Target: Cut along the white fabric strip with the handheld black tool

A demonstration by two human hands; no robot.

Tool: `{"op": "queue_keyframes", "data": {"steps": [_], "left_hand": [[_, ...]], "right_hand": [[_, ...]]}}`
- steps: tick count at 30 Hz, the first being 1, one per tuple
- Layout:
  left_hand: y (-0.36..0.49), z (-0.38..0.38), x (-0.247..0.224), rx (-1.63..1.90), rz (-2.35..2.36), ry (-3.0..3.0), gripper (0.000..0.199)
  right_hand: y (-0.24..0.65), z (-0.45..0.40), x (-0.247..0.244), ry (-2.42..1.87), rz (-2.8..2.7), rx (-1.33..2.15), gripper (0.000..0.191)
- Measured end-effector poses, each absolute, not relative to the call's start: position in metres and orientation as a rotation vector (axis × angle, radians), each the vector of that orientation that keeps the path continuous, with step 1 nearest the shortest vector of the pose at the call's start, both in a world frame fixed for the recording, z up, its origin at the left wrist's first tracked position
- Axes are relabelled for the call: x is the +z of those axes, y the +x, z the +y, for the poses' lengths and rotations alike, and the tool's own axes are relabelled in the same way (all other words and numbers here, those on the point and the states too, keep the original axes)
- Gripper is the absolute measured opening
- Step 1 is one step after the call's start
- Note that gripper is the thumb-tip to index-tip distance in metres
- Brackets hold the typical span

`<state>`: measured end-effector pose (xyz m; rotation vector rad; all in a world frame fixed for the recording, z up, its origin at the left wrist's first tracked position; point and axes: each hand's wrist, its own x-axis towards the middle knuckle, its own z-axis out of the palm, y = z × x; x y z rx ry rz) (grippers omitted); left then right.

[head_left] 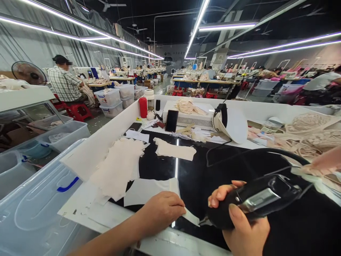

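Note:
My left hand (166, 209) rests with fingers bent and pressed together on the right part of a pale curved fabric piece (146, 192), which lies on the glossy black work surface (197, 177). In my right hand (245, 227) is a black handheld tool (255, 202), its fingers and thumb wrapped round the body. The tool's metal tip touches or nearly touches the fabric's narrow pointed end. Another cream piece (174, 149) lies farther back, and a pile of cream pieces (117, 167) sits to the left.
Behind are a phone (172, 121), a white vented box (191, 113), a red container (143, 107) and a white curved shade (234, 124). Cream garments (314, 131) lie at right, where another person's hand (326, 161) reaches in. Plastic bins (39, 199) stand at left.

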<state>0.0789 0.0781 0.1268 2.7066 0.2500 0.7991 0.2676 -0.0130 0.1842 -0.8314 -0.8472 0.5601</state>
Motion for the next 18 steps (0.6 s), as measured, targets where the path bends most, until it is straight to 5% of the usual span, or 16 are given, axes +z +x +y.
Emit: {"op": "queue_keyframes", "data": {"steps": [18], "left_hand": [[0.081, 0.077, 0.121, 0.815, 0.258, 2.709, 0.013]], "right_hand": [[0.252, 0.014, 0.181, -0.84, -0.822, 0.513, 0.033]]}}
